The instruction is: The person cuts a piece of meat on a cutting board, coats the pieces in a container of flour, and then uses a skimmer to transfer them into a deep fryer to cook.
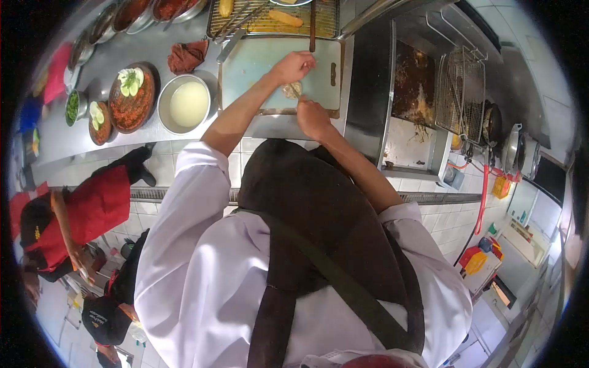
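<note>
A pale cutting board [254,70] lies on the steel counter in front of me. My left hand [294,65] is over its upper right part, fingers curled in; whatever it may hold is hidden. Just below, a small lumpy, pale brown piece of food [291,91] sits on the board. My right hand [314,119], at the board's lower edge, is closed on something thin that reaches toward this food; its kind is too small to make out.
Left of the board are a metal bowl of pale yellow liquid [189,104], a crumpled reddish cloth [187,56] and a round dish of red sauce [132,110]. A wire rack [264,29] stands behind; a fryer basket [457,92] is right. A person in a red apron [92,208] stands left.
</note>
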`<state>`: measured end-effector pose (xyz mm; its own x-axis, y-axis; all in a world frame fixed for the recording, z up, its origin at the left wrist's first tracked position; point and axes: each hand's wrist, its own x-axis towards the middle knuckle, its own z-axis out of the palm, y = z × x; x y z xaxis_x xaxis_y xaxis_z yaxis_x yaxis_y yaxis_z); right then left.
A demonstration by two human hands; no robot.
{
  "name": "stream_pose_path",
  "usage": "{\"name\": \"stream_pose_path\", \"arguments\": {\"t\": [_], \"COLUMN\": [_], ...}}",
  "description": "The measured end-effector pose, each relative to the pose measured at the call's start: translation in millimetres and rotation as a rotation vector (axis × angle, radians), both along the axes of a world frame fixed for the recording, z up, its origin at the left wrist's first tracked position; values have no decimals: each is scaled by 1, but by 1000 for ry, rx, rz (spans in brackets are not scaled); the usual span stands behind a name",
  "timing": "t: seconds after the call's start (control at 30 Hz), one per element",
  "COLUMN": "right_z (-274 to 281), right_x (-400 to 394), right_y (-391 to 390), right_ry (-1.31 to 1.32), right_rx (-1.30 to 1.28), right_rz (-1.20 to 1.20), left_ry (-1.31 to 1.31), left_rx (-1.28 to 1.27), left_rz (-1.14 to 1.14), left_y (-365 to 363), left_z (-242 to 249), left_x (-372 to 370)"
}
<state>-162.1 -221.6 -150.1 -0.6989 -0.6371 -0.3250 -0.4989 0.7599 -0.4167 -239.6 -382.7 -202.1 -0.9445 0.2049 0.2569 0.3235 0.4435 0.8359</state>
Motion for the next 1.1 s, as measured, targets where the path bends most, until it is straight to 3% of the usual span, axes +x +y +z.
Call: {"name": "stream_pose_path", "arguments": {"t": [0.2, 0.27, 0.37, 0.9, 1.07, 1.1], "right_z": [-18, -32, -32, -33, -34, -42], "right_x": [11, 20, 17, 16, 13, 14], "right_y": [0, 5, -2, -16, -13, -8], "right_ry": [55, 185, -8, -46, -1, 4], "right_rx": [-9, -237, -60, -60, -99, -109], "right_rz": [-2, 9, -72, -204, -140, -125], "left_ry": [34, 53, 2, -41, 107, 178], "left_rx": [-86, -112, -100, -130, -112, -118], "left_rz": [-79, -76, -82, -207, -91, 84], "left_y": [2, 5, 3, -12, -11, -7], "left_z": [-9, -7, 6, 1, -3, 3], "left_x": [-1, 1, 0, -12, -6, 4]}}
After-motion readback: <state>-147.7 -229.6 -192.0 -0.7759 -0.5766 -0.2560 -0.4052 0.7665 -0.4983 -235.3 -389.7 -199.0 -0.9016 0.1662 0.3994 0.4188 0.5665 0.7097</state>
